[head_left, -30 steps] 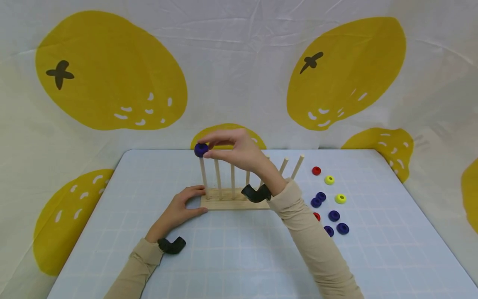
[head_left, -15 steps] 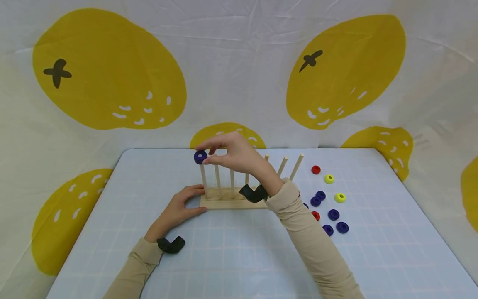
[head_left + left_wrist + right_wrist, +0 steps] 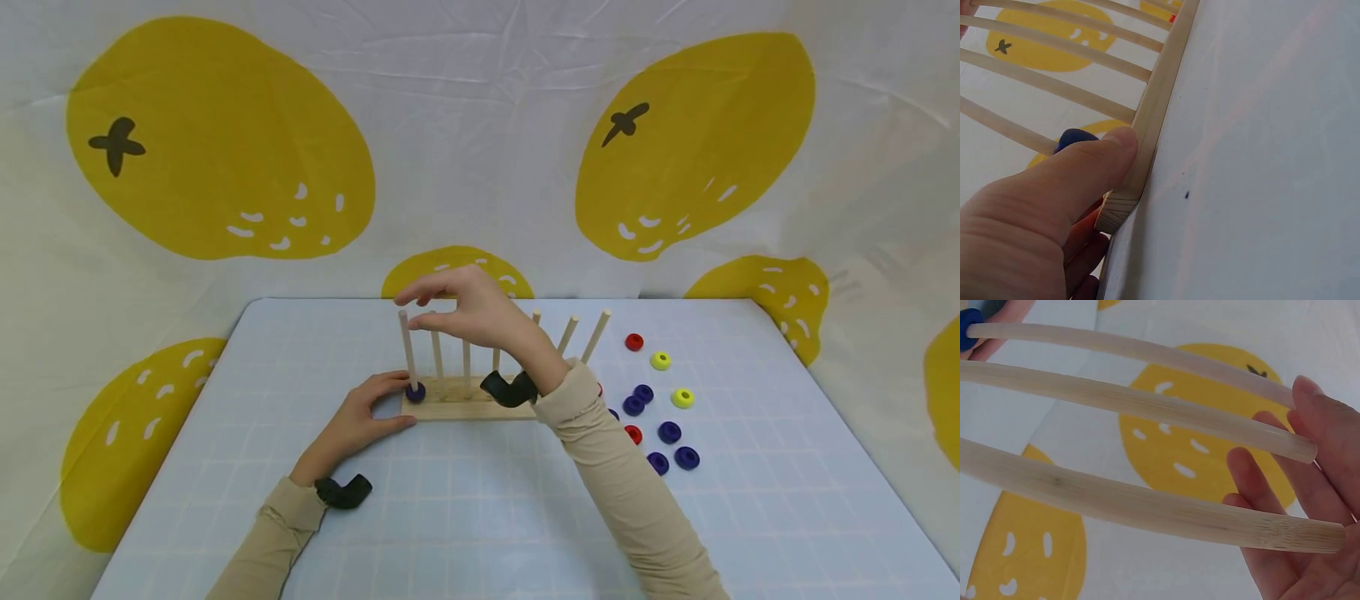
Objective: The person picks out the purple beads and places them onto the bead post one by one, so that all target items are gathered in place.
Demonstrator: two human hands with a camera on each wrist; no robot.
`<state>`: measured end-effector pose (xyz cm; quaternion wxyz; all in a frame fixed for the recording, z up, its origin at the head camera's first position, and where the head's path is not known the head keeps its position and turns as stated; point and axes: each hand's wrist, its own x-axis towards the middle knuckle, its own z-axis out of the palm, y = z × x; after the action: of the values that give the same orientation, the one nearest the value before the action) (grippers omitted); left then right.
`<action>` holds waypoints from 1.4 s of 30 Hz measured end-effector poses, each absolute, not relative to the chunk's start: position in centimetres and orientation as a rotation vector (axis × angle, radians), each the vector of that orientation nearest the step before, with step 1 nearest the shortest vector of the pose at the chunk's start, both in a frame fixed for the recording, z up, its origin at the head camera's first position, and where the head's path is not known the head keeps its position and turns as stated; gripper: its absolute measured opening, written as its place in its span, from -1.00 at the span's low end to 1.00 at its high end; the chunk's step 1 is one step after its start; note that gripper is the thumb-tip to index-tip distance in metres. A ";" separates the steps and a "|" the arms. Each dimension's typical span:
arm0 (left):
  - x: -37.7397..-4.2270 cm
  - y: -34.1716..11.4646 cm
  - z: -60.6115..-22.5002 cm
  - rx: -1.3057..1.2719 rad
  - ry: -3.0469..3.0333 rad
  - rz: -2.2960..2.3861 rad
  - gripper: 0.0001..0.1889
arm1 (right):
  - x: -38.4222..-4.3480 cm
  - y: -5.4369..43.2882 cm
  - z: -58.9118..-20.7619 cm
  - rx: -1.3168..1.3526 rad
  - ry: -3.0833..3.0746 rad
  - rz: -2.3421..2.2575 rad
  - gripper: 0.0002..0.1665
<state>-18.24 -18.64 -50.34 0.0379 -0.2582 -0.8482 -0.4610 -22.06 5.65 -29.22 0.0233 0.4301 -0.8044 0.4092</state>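
A wooden peg rack (image 3: 465, 411) with a row of upright pegs stands on the table. My left hand (image 3: 365, 419) grips the left end of its base, thumb along the front and fingers behind, as the left wrist view (image 3: 1041, 194) also shows. At the foot of the leftmost peg (image 3: 407, 346) sits a dark blue ring (image 3: 416, 395), threaded on it. Up at that peg's top, my right hand (image 3: 480, 308) holds nothing; its thumb and fingers are parted around the tip. The right wrist view shows the blue ring (image 3: 966, 331) far down the peg.
Loose rings lie right of the rack: several blue ones (image 3: 686, 458), yellow ones (image 3: 682, 398) and red ones (image 3: 634, 342). Some are partly hidden by the right sleeve (image 3: 630, 475). A white cloth with yellow fruit prints (image 3: 480, 167) hangs behind the table.
The right hand lowered the blue ring onto the leftmost peg's tip and let go. The ring has dropped to the base. The left hand has stayed put.
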 end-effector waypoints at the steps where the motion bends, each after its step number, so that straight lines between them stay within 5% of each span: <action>1: -18.2 -18.6 -50.2 -0.783 -2.605 -1.415 -0.43 | -22.1 5.7 -29.2 1.333 -2.488 1.269 -0.67; 12: -16.4 -17.6 -46.4 -0.792 -2.619 -1.410 -0.46 | -22.1 5.7 -29.2 1.355 -2.468 1.291 -0.68; 42: -16.6 -17.7 -46.4 -0.806 -2.605 -1.424 -0.44 | -22.2 6.5 -28.6 1.351 -2.323 1.528 -0.76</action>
<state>-16.59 -17.68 -46.39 0.0327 -0.2618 -0.8463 -0.4627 -22.24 6.45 -28.57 0.0251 0.4370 -0.7511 0.4943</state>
